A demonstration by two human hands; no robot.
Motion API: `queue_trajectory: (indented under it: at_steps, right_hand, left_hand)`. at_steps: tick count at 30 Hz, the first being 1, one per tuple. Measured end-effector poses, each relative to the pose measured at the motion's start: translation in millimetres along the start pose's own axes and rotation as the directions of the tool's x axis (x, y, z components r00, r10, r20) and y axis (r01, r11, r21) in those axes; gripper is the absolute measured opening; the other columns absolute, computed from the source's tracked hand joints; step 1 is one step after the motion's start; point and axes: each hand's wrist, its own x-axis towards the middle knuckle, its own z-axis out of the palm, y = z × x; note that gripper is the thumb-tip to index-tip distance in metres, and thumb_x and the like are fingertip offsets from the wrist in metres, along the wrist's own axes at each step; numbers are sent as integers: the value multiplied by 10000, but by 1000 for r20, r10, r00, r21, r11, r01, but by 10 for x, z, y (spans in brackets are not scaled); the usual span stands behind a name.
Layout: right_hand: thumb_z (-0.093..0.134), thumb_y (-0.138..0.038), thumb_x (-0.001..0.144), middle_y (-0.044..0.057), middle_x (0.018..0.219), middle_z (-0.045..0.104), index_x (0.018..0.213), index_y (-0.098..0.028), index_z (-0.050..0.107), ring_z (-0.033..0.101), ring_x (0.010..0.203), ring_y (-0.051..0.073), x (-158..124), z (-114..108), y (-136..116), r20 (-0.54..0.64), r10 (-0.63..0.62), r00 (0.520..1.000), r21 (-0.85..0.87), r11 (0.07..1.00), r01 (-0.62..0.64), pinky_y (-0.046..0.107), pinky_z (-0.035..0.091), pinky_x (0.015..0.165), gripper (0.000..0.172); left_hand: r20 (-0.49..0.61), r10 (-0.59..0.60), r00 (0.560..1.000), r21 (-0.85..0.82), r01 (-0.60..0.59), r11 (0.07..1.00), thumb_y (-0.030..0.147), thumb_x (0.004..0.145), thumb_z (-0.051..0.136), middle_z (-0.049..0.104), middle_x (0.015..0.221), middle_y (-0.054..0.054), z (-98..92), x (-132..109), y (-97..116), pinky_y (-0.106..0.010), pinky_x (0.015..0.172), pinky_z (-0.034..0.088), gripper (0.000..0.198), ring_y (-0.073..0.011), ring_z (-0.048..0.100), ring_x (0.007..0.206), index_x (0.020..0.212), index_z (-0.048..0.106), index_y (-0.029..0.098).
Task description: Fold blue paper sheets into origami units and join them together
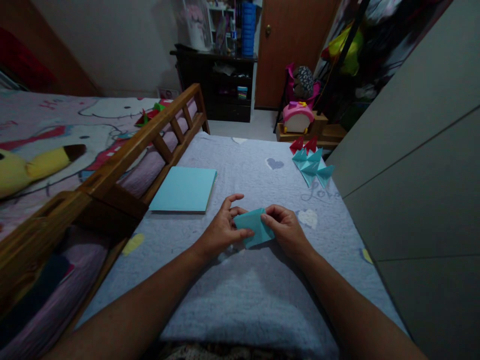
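A small folded piece of light blue paper (252,223) is held up between both hands, above the patterned bedsheet. My left hand (227,223) grips its left side, the thumb across the front and the index finger raised off it. At the upper right edge, my right hand (285,226) pinches the paper between thumb and fingers. Left of the hands lies a flat stack of light blue paper squares (184,189). Several folded light blue paper shapes (311,165) stand at the far right, with red folded paper shapes (303,145) just behind them.
A wooden bed rail (150,137) runs along the left side, and a yellow plush toy (33,167) lies on the bed beyond it. A pale cabinet (420,165) borders the right. At the back are a dark shelf (213,85), a door (292,40) and a pink toy case (298,117).
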Motion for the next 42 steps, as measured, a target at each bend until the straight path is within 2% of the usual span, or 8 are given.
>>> queue_trajectory:
  at_steps: [5,12,20,22,25,28,42]
  right_hand:
    - [771,-461,748,-23,665,574,739,-190,641,479,592,118,7,12,-16,-83,-16,996,17,1000,17,248,389,559,301]
    - [766,-437,757,7,727,654,808,-183,718,539,628,133,-14,14,-65,-11,0,1000,26,1000,0,256,428,586,264]
    - [761,-430,764,-5,681,624,811,-180,729,509,585,116,-16,10,-45,29,9,1000,38,999,-10,247,403,552,256]
    - [762,-444,760,-7,663,612,811,-181,728,501,572,116,-19,12,-44,35,17,999,36,999,-18,245,398,535,270]
    - [775,-449,746,-5,669,621,786,-185,722,515,584,118,-20,18,-43,31,8,999,43,999,-10,245,413,546,273]
    - [790,-444,732,-3,683,635,765,-191,718,530,600,120,-17,21,-41,34,-13,999,47,999,11,248,431,566,264]
    - [786,-415,717,-13,656,607,758,-187,698,507,571,111,-35,28,-59,65,17,998,40,999,-20,240,418,541,248]
  left_hand:
    - [-3,-44,999,-7,44,999,228,651,867,623,846,49,54,10,14,-213,581,494,990,-128,626,667,1438,268,269]
    - [-44,-55,998,3,55,998,255,742,790,581,671,94,74,-35,89,-173,482,424,1069,-102,563,507,1564,107,277]
    - [-30,-60,998,-2,60,998,277,759,770,602,754,60,90,-72,122,-174,515,446,944,-95,572,572,1540,241,279]
    - [-16,-71,997,-33,70,997,304,756,783,617,792,46,85,-72,110,-185,518,472,848,-104,594,592,1478,339,274]
    - [-2,-89,996,-55,88,995,358,733,822,611,759,36,70,-61,69,-193,497,492,530,-103,587,575,1163,557,198]
    - [-13,-103,995,-78,102,992,396,700,859,584,674,46,62,-47,23,-197,473,495,432,-94,560,527,922,563,175]
    - [12,-104,995,-68,105,992,399,686,871,612,656,36,51,-40,4,-194,461,483,433,-92,562,509,904,585,159]
